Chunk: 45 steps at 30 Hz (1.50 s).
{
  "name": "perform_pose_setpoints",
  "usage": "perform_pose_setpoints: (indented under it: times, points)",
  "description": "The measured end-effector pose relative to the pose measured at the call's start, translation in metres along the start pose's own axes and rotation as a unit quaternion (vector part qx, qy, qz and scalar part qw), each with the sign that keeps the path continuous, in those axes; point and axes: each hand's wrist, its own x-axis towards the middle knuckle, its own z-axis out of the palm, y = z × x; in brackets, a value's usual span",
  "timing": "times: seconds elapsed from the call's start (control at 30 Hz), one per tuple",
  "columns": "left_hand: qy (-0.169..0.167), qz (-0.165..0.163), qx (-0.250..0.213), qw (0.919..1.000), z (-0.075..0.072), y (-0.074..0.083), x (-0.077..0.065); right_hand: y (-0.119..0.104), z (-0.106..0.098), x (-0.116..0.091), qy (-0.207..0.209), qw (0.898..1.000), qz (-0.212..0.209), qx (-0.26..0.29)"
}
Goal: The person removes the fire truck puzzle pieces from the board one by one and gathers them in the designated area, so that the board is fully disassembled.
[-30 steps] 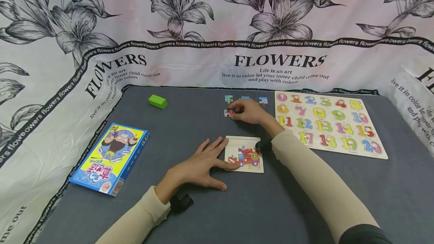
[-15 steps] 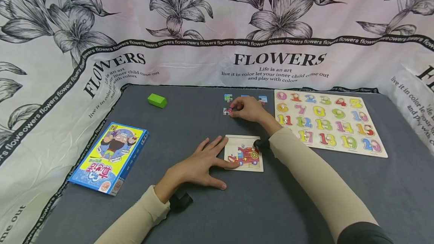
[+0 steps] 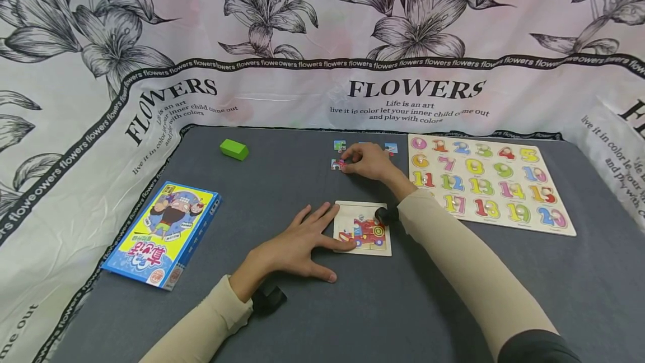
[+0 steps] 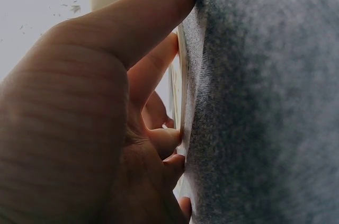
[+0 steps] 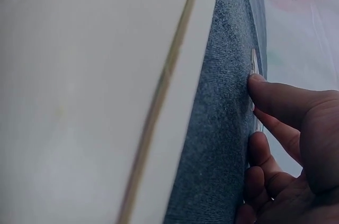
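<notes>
My right hand [image 3: 369,161] reaches to the far middle of the table, its thumb and forefinger pinching the right edge of a small red-and-white puzzle piece [image 3: 336,164]. That puzzle piece [image 5: 254,61] appears edge-on at the thumb tip in the right wrist view. With fingers spread, my left hand [image 3: 298,250] rests at the left side of a square wooden puzzle board [image 3: 361,206], one finger lying over its lower left corner. A red tractor picture fills part of the board. Beyond the right hand are a green-and-blue piece [image 3: 340,145] and a blue piece [image 3: 390,148]; another is mostly hidden by that hand.
A number board [image 3: 491,184] with knobbed numerals lies at the right. At the left is a blue-and-yellow box [image 3: 163,234], with a green block [image 3: 234,149] behind it. A flower-printed cloth [image 3: 282,97] rises along the table's back edge.
The right hand has shifted very slightly left and away, with the red-and-white piece under its fingertips. The left hand and the wooden puzzle board have stayed in place.
</notes>
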Motion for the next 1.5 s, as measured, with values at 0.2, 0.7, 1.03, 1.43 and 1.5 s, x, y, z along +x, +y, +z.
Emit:
perform_pose_setpoints:
  times: [0.2, 0.7, 1.03, 1.43, 1.5]
  points:
    - [-0.004, -0.001, 0.001, 1.0, 0.0, 0.001, 0.0, 0.0, 0.002, -0.001, 0.005, 1.0, 0.01, 0.009]
    - [0.0, 0.001, -0.003, 1.0, 0.003, -0.001, 0.001, 0.008, -0.008, -0.011, -0.05, 0.994, -0.002, 0.096]
    - [0.006, -0.001, 0.002, 1.0, 0.001, -0.002, 0.001, 0.02, -0.024, -0.05, -0.06, 0.985, -0.023, 0.162]
    - [-0.001, -0.003, 0.004, 1.0, -0.001, -0.002, 0.002, 0.026, -0.024, -0.098, -0.107, 0.981, -0.107, 0.12]
    - [-0.004, -0.004, 0.004, 1.0, 0.0, -0.002, 0.003, 0.027, -0.023, -0.104, -0.123, 0.978, -0.123, 0.113]
